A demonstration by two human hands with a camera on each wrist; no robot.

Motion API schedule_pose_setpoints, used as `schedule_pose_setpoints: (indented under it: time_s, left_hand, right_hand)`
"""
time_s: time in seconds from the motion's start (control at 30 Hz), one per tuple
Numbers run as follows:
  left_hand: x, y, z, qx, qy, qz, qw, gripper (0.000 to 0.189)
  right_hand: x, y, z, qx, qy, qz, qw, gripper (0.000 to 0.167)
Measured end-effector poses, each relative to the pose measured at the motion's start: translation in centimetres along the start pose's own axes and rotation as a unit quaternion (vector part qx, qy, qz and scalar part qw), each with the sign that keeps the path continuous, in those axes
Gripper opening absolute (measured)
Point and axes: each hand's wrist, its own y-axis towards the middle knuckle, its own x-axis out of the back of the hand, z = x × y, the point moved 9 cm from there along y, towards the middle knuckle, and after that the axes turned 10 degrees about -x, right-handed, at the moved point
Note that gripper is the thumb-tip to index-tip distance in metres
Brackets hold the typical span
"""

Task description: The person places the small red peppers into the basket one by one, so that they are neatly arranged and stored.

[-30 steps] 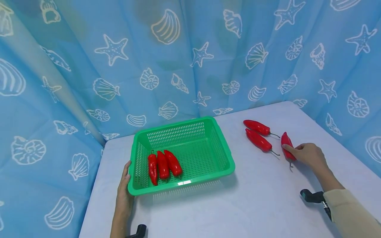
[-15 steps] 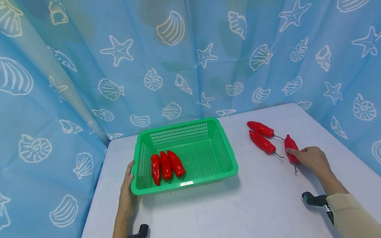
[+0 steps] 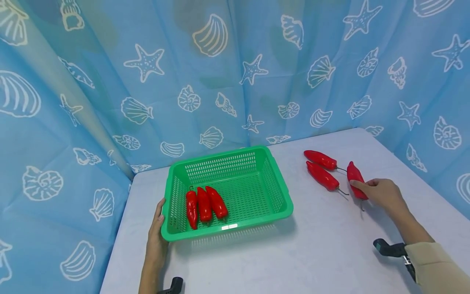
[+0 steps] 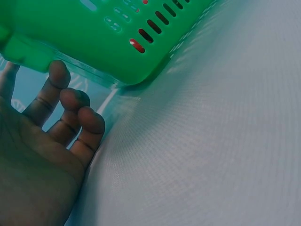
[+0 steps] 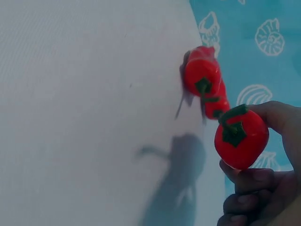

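Observation:
My right hand (image 3: pixel 385 195) pinches a red chili pepper (image 3: pixel 354 176) between thumb and fingers, at the right side of the table. In the right wrist view this pepper (image 5: pixel 249 141) shows its green stem end, and its shadow falls apart from it on the cloth. Two more red peppers, a rear one (image 3: pixel 318 158) and a front one (image 3: pixel 322 174), lie just left of it. At the left, my left hand (image 3: pixel 157 241) rests its fingers against the side of a green plastic basket (image 3: pixel 257 221). Three red peppers (image 3: pixel 204 206) lie side by side in the basket's left part.
A white cloth covers the table (image 3: pixel 293 261). A blue curtain (image 3: pixel 227 81) with white shells and starfish hangs behind and at both sides. Black wrist cameras stick out at the right wrist (image 3: pixel 389 247) and the left wrist (image 3: pixel 172 286).
The pepper in my right hand has risen slightly and shifted a little left toward the other two. The head view turned a bit earlier on. My left hand stays at the basket.

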Motion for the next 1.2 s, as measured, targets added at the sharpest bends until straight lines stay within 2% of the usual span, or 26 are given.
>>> schedule_pose_setpoints:
  time_s: [0.2,0.43,0.73,0.83,1.03,1.2]
  left_hand:
    - [-0.1,0.0,0.1,-0.002,-0.001,0.002,1.0000,0.061]
    - [0.0,0.0,0.5,-0.003,0.001,0.001,1.0000,0.060]
    - [0.2,-0.1,0.4,0.001,0.003,0.000,1.0000,0.059]
    - [0.2,-0.1,0.3,-0.001,-0.009,0.005,0.9999,0.056]
    - [0.4,-0.4,0.0,-0.018,-0.067,0.010,0.9975,0.049]
    - [0.6,-0.4,0.0,-0.016,-0.064,0.009,0.9978,0.050]
  right_hand:
    - [-0.4,-1.2,1.5,0.015,0.004,0.014,0.9998,0.091]
    - [-1.1,-3.3,4.4,0.080,0.010,0.021,0.9965,0.090]
    - [-2.2,-5.9,8.4,0.133,0.003,0.029,0.9907,0.087]
    - [-2.5,-6.5,9.4,0.142,0.001,0.033,0.9894,0.087]
    - [-3.3,-8.0,11.5,0.175,0.002,0.041,0.9838,0.082]
    - [-3.9,-9.2,12.9,0.201,0.006,0.041,0.9787,0.075]
